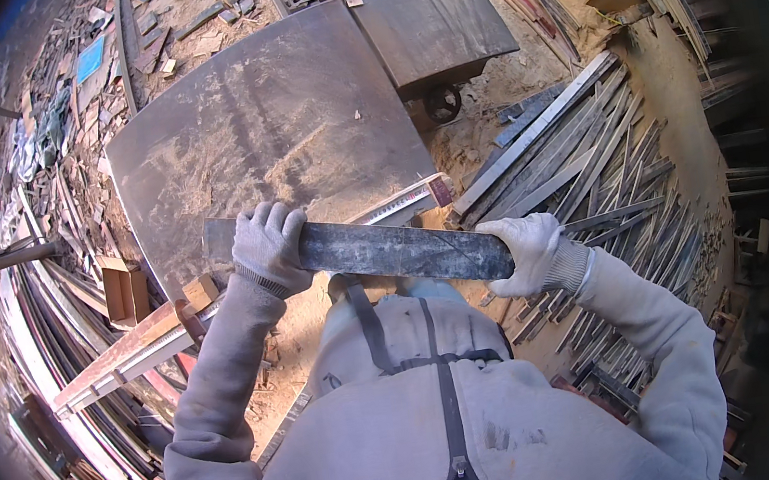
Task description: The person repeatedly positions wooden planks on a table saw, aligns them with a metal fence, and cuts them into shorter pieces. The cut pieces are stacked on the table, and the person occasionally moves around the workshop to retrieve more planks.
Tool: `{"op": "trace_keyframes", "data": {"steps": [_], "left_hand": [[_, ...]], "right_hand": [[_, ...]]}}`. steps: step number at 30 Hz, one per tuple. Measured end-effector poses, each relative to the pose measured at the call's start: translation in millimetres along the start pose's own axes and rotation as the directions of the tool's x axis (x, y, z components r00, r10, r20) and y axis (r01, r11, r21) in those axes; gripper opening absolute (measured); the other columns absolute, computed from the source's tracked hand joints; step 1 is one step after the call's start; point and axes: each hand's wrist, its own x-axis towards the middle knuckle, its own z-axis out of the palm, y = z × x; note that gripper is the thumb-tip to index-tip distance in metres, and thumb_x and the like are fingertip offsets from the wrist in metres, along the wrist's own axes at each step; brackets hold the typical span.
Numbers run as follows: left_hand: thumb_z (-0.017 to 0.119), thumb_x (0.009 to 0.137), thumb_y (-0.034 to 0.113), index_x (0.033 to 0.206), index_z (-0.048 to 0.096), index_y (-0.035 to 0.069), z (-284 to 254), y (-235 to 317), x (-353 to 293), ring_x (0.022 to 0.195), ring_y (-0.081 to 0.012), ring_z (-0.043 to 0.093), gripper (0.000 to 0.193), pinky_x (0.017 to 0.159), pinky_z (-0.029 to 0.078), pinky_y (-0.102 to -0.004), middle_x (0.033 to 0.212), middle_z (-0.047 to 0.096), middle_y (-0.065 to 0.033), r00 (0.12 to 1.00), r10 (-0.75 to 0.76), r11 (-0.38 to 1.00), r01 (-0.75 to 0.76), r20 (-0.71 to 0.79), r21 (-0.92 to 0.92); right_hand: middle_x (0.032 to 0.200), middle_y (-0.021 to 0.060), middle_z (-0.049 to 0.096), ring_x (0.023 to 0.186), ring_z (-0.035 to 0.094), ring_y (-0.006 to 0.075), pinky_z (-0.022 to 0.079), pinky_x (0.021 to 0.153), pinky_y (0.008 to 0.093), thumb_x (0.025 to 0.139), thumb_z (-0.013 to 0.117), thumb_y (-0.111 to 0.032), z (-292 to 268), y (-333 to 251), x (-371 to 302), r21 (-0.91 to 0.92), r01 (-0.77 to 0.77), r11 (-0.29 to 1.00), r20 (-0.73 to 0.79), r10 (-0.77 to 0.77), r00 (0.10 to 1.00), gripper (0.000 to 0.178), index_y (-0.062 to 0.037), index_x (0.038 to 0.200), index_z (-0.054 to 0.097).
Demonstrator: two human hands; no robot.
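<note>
Ground (682, 104) covered in tan sawdust and scrap wood surrounds a broad metal counter (159, 148), its brown top dusty too. At its right lies a big heap of narrow wooden strips (582, 190), loosely fanned and crowding that side. A long rail (409, 204) with a measuring strip slants along the counter's near edge, a barrier between the counter and a person in a dusty, pale grey jacket (371, 436). Above the rail, in front of the person's body, is a dark grey, stained plank (386, 251), apparently wooden; its left end points slightly away from the body, and it hides part of the rail. Farther left stands an open brown box (124, 292). The gloved left hand (271, 247) grasps the plank a little in from its left end, fingers curled over the far edge; the gloved right hand (534, 254) clasps the right end between thumb and fingers. This wide hold probably spreads the weight and steadies the plank. A dark handwheel (442, 104) sits under the counter's far-right section. Smallest, a wood block (201, 290) sits by the rail.
</note>
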Motion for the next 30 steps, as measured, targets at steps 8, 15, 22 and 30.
{"op": "trace_keyframes", "data": {"steps": [8, 15, 22, 30], "left_hand": [[0.093, 0.067, 0.041, 0.149, 0.049, 0.011, 99, 23, 47, 0.133, -0.0356, 0.055, 0.098, 0.12, 0.035, -0.0561, 0.138, 0.059, -0.0138, 0.964, -0.263, 0.965, 0.262, 0.031, 0.028], [0.097, 0.053, 0.065, 0.165, 0.025, 0.001, 139, 82, 7, 0.159, -0.0422, 0.028, 0.148, 0.13, 0.022, -0.0563, 0.167, 0.034, -0.0242, 0.793, -0.598, 0.801, 0.597, 0.115, 0.047], [0.088, 0.063, 0.071, 0.169, 0.015, -0.003, 185, 105, 61, 0.166, -0.0422, 0.011, 0.149, 0.131, 0.012, -0.0656, 0.178, 0.015, -0.0243, 0.675, -0.567, 0.822, 0.497, 0.472, 0.277], [0.09, 0.066, 0.053, 0.16, 0.037, -0.006, 195, 74, 81, 0.154, -0.0454, 0.036, 0.123, 0.125, 0.033, -0.0559, 0.163, 0.04, -0.0289, 0.843, -0.444, 0.888, 0.459, 0.305, 0.025]], "right_hand": [[0.122, 0.018, 0.066, 0.112, 0.064, 0.0372, 0.053, 0.098, 0.0477, 0.067, 0.089, -0.038, -31, 176, 24, -0.339, 0.078, 0.937, 0.124, -0.038, 0.992, 0.077, -0.0042, 0.131, 0.062], [0.142, 0.0137, 0.06, 0.132, 0.055, 0.0344, 0.042, 0.113, 0.0482, 0.075, 0.086, -0.042, -18, 314, 45, -0.597, 0.096, 0.796, 0.492, 0.269, 0.828, 0.085, -0.0058, 0.147, 0.057], [0.14, 0.0167, 0.057, 0.134, 0.054, 0.0349, 0.044, 0.112, 0.0473, 0.078, 0.084, -0.022, 9, 348, 83, -0.626, 0.062, 0.778, 0.524, 0.36, 0.772, 0.079, -0.0067, 0.148, 0.052], [0.142, 0.0204, 0.054, 0.137, 0.049, 0.0392, 0.041, 0.117, 0.047, 0.075, 0.091, -0.025, 23, 376, 83, -0.584, 0.01, 0.812, 0.479, 0.335, 0.812, 0.094, -0.0018, 0.154, 0.046]]}}
